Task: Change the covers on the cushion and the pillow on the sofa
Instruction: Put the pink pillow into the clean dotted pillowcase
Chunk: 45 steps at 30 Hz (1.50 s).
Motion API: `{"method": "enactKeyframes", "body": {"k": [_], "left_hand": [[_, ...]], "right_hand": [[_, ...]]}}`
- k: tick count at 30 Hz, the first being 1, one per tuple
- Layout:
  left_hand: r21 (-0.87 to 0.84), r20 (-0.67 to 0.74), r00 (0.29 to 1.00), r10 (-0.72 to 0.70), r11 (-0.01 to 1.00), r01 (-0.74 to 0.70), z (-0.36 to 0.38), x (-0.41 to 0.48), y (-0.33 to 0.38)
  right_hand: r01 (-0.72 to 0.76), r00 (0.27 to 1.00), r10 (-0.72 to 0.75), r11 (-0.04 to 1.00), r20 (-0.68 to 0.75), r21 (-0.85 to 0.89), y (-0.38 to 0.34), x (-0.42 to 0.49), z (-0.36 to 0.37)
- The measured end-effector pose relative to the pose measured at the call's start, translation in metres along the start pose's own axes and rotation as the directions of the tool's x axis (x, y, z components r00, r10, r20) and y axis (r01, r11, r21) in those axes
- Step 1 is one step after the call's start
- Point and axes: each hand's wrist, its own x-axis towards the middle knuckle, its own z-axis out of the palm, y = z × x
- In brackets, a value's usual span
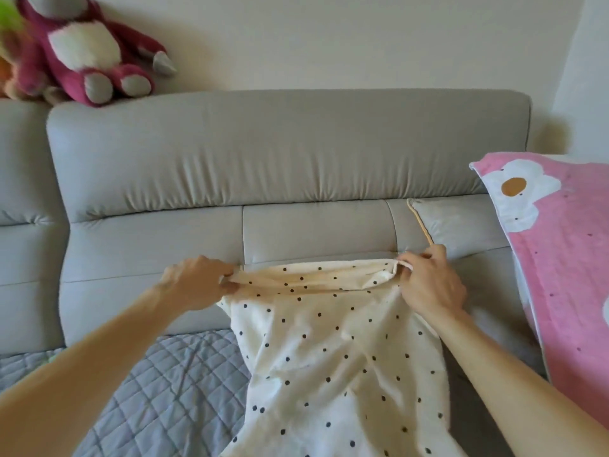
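A cream cover with black dots (333, 357) hangs in front of me over the sofa seat, its open mouth at the top. My left hand (194, 282) grips the left corner of the opening. My right hand (428, 285) pinches the right corner, so the mouth is stretched wide between them. A grey cushion with tan piping (461, 225) leans against the sofa back just behind my right hand. A pink pillow with white flowers (560, 258) stands tilted at the right edge.
The grey sofa backrest (280, 146) fills the middle of the view. A quilted grey mat (164, 390) covers the seat at lower left. A magenta plush bear (85, 51) sits on top of the backrest at upper left.
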Motion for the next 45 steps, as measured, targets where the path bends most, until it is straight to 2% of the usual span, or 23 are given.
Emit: {"method": "enactKeyframes", "body": {"k": [1, 2, 3, 4, 6, 7, 8, 10, 11, 12, 14, 16, 17, 19, 22, 24, 27, 31, 35, 37, 40, 42, 45], "left_hand": [[-0.014, -0.03, 0.998, -0.061, 0.998, 0.06, 0.002, 0.006, -0.007], [-0.133, -0.039, 0.991, -0.125, 0.984, 0.119, 0.002, 0.013, -0.01], [-0.318, -0.027, 0.981, -0.19, 0.933, 0.172, 0.004, 0.021, -0.01], [-0.517, -0.004, 0.967, -0.254, 0.829, 0.215, 0.005, 0.029, -0.008], [-0.836, 0.05, 0.929, -0.367, 0.494, 0.24, 0.006, 0.048, -0.002], [-0.915, 0.024, 0.908, -0.419, 0.357, 0.189, 0.005, 0.058, 0.002], [-0.941, -0.049, 0.882, -0.468, 0.317, 0.116, 0.004, 0.069, 0.006], [-0.892, -0.236, 0.854, -0.464, 0.452, -0.001, 0.004, 0.092, 0.013], [-0.864, -0.272, 0.871, -0.41, 0.502, -0.034, 0.005, 0.104, 0.015], [-0.858, -0.246, 0.911, -0.331, 0.512, -0.045, 0.009, 0.114, 0.016], [-0.848, -0.126, 0.976, -0.178, 0.53, -0.013, 0.022, 0.132, 0.013], [-0.718, -0.078, 0.993, -0.088, 0.696, 0.006, 0.04, 0.135, 0.007], [-0.643, -0.082, 0.995, -0.064, 0.766, -0.003, 0.048, 0.133, 0.006], [-0.569, -0.106, 0.993, -0.048, 0.822, -0.021, 0.059, 0.114, 0.009], [-0.574, -0.074, 0.994, -0.075, 0.819, 0.019, 0.076, 0.062, 0.008], [-0.563, -0.002, 0.999, -0.05, 0.826, 0.04, 0.09, 0.012, 0.005], [-0.532, 0.019, 0.999, -0.035, 0.846, 0.04, 0.11, -0.077, 0.0], [-0.591, 0.219, 0.95, -0.222, 0.744, 0.31, 0.126, -0.181, -0.006], [-0.593, 0.225, 0.95, -0.216, 0.743, 0.31, 0.116, -0.226, 0.002], [-0.642, 0.254, 0.948, -0.193, 0.699, 0.315, 0.112, -0.233, 0.005], [-0.715, 0.227, 0.96, -0.164, 0.641, 0.279, 0.113, -0.242, 0.007], [-0.732, 0.119, 0.957, -0.263, 0.628, 0.264, 0.109, -0.244, 0.005], [-0.796, -0.003, 0.92, -0.392, 0.557, 0.235, 0.088, -0.248, 0.0]], "right_hand": [[0.006, 0.999, -0.002, 0.997, 0.049, -0.08, -0.006, 0.006, 0.008], [0.008, 0.995, 0.006, 0.991, 0.104, -0.137, -0.013, 0.012, 0.017], [0.003, 0.988, 0.023, 0.986, 0.155, -0.165, -0.02, 0.02, 0.025], [-0.017, 0.98, 0.046, 0.989, 0.195, -0.15, -0.027, 0.028, 0.033], [-0.113, 0.968, 0.099, 0.992, 0.23, 0.049, -0.042, 0.048, 0.046], [-0.198, 0.959, 0.145, 0.957, 0.243, 0.212, -0.05, 0.058, 0.051], [-0.273, 0.951, 0.194, 0.89, 0.239, 0.365, -0.059, 0.068, 0.054], [-0.295, 0.955, 0.241, 0.763, 0.171, 0.576, -0.071, 0.09, 0.061], [-0.252, 0.968, 0.21, 0.748, 0.141, 0.615, -0.076, 0.1, 0.061], [-0.213, 0.977, 0.148, 0.75, 0.154, 0.626, -0.078, 0.107, 0.063], [-0.193, 0.95, -0.019, 0.749, 0.312, 0.634, -0.074, 0.116, 0.07], [-0.213, 0.887, -0.098, 0.781, 0.451, 0.587, -0.064, 0.114, 0.076], [-0.19, 0.883, -0.104, 0.813, 0.458, 0.551, -0.059, 0.109, 0.079], [-0.114, 0.901, -0.097, 0.887, 0.423, 0.447, -0.047, 0.09, 0.081], [-0.048, 0.924, -0.095, 0.932, 0.37, 0.358, -0.02, 0.031, 0.067], [-0.035, 0.899, -0.117, 0.941, 0.423, 0.335, 0.003, -0.024, 0.047], [0.019, 0.845, -0.111, 0.984, 0.523, 0.178, 0.046, -0.113, 0.014], [-0.093, 0.813, -0.006, 0.986, 0.583, 0.141, 0.091, -0.201, -0.023], [-0.099, 0.887, 0.008, 0.98, 0.461, 0.174, 0.083, -0.218, -0.043], [-0.151, 0.885, 0.065, 0.977, 0.461, 0.152, 0.075, -0.218, -0.048], [-0.338, 0.871, 0.178, 0.894, 0.458, 0.295, 0.073, -0.221, -0.051], [-0.452, 0.872, 0.246, 0.737, 0.423, 0.503, 0.069, -0.217, -0.06], [-0.402, 0.915, 0.3, 0.629, 0.269, 0.665, 0.066, -0.199, -0.082]]}}
